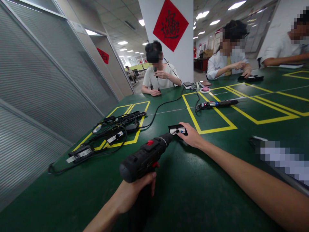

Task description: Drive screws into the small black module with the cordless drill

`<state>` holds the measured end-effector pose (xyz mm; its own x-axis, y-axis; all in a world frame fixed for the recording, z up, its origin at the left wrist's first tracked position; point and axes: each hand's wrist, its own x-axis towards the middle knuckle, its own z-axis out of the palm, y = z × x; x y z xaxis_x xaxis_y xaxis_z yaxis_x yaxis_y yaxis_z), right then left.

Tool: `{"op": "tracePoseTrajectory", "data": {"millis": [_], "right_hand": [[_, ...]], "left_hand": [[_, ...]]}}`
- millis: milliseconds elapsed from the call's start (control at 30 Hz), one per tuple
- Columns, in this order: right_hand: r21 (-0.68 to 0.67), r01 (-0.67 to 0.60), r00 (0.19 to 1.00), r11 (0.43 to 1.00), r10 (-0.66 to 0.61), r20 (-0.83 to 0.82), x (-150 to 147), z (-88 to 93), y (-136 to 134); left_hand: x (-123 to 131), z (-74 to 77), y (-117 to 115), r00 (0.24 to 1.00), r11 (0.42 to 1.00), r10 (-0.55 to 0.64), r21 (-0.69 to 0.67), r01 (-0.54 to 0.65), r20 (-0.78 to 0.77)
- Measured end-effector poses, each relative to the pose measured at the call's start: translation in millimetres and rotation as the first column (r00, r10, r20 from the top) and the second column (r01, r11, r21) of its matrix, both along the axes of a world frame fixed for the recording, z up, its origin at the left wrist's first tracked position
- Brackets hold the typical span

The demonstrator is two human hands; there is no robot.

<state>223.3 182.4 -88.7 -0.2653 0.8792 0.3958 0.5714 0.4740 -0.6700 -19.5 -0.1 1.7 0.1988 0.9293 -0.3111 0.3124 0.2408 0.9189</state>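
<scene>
1. Black, barrel-shaped plastic drill [143,159], gripped in left hand [135,190]; long axis slanting forward-right, chuck [166,139] foremost.
2. Black-and-white rectangular housing [177,129], grasped by right hand [192,136] over glossy green tabletop [193,183]; long axis crosswise.

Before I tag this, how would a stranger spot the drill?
Over the near part of the green table, find the person's left hand. It grips the black drill, whose chuck points toward the small black part in the right hand. Its pistol shape and red top switch set it apart from the slim tool lying farther back.
</scene>
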Motion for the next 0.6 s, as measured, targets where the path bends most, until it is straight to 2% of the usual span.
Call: {"op": "tracePoseTrajectory", "data": {"millis": [133, 400, 600], "right_hand": [[0.008, -0.01, 1.0, 1.0, 0.01, -0.004, 0.3, 2.1, -1.0], [0.013, -0.014, 1.0, 1.0, 0.014, -0.022, 0.8, 1.5, -1.0], [0.006, -0.023, 0.999, 1.0, 0.023, -0.037, 0.9, 2.9, -1.1]], "left_hand": [[1.3, 2.6, 0.6, 1.0, 1.0, -0.026, -0.007, 0.026, 0.0], [5.7, 3.1, -0.8, 0.999, 1.0, 0.022, -0.009, -0.022, 0.031], [5.3, 9.2, -0.4, 0.999, 0.999, -0.04, -0.02, 0.039, -0.031]]}}
